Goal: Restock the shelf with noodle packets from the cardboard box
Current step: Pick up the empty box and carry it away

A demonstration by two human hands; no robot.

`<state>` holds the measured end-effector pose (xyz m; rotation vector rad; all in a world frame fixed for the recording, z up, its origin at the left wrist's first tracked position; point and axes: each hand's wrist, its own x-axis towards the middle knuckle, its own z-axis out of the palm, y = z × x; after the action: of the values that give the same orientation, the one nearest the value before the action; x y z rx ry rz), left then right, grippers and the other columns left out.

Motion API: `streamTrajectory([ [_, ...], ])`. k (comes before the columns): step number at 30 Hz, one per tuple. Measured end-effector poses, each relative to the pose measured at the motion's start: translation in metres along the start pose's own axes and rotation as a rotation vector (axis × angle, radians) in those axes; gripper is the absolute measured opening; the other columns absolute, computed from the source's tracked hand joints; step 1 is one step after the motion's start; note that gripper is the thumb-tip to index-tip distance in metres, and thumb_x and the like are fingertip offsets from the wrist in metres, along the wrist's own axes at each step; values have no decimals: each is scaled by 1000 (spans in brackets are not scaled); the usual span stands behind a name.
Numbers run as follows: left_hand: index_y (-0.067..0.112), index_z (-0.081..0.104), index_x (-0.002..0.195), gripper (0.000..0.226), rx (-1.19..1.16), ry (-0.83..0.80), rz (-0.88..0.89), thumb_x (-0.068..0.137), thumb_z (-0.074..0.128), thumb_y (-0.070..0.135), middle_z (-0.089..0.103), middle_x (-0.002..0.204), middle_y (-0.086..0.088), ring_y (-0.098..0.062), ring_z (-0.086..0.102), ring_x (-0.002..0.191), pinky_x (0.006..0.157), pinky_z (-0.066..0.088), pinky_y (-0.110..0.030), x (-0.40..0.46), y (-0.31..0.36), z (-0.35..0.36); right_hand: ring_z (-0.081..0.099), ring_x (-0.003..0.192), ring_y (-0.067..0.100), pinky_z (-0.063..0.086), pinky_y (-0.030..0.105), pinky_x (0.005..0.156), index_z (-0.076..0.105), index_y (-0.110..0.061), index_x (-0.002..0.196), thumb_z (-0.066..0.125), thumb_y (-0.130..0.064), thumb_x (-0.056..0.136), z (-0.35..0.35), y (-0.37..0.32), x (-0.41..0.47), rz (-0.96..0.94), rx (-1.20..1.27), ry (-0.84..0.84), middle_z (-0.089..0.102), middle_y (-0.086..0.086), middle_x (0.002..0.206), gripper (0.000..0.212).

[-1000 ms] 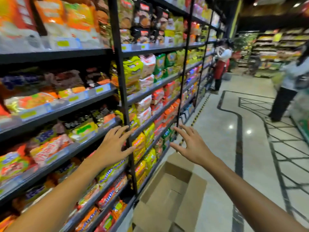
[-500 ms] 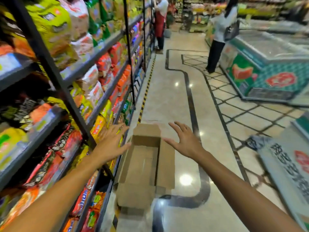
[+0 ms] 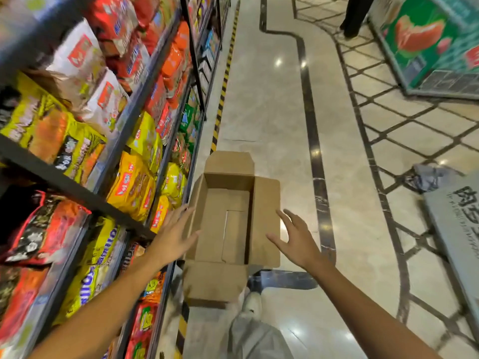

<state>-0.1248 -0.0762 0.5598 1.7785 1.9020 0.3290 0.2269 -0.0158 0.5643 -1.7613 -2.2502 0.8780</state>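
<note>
An open cardboard box (image 3: 228,224) stands on the floor beside the shelf, flaps spread, with no packets visible inside. My left hand (image 3: 175,235) hovers by its left wall, fingers straight and spread, holding nothing. Over the right flap my right hand (image 3: 295,240) is likewise spread and holds nothing. The black shelf (image 3: 75,189) on the left carries yellow noodle packets (image 3: 134,187), plus red, white and orange ones on the tiers above and below.
Polished tiled floor (image 3: 272,112) runs ahead, with a yellow-black strip along the shelf base. A green chest freezer (image 3: 435,45) stands far right, a person's legs (image 3: 356,16) beside it. A grey board (image 3: 458,224) lies at right. My shoe (image 3: 252,301) is below the box.
The view has tilted down from the shelves to the floor. Both hands have dropped from shelf height to either side of the box and stay spread.
</note>
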Motion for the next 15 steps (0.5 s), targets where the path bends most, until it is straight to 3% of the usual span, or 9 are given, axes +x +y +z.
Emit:
streamTrajectory([
  [3, 28, 27, 153, 83, -35, -37, -59, 83, 38, 70, 21, 161, 4, -22, 16, 150, 119, 14, -39, 32, -39, 32, 28, 147, 24, 24, 40, 121, 29, -32, 155, 54, -65, 90, 39, 27, 36, 34, 19, -20, 32, 1, 160, 77],
  [8, 28, 25, 154, 80, -101, -100, -150, 86, 48, 63, 21, 160, 4, -21, 16, 149, 120, 18, -41, 77, -115, 102, 34, 143, 23, 20, 27, 114, 34, -24, 154, 55, -66, 89, 125, 72, 80, 105, 27, -35, 36, 3, 158, 80],
  [12, 30, 21, 155, 75, -114, -177, -210, 93, 61, 45, 15, 161, 8, -20, 11, 150, 121, 19, -42, 103, -187, 175, 53, 130, 34, 40, 40, 107, 50, -9, 145, 41, -75, 89, 219, 120, 104, 123, 6, -31, 53, 13, 145, 86],
  [15, 30, 20, 156, 79, -129, -234, -247, 91, 63, 46, 11, 160, 12, -19, 8, 151, 118, 30, -45, 116, -238, 229, 51, 132, 37, 45, 49, 107, 50, -7, 144, 36, -79, 88, 290, 158, 116, 147, -19, -32, 54, 13, 143, 92],
])
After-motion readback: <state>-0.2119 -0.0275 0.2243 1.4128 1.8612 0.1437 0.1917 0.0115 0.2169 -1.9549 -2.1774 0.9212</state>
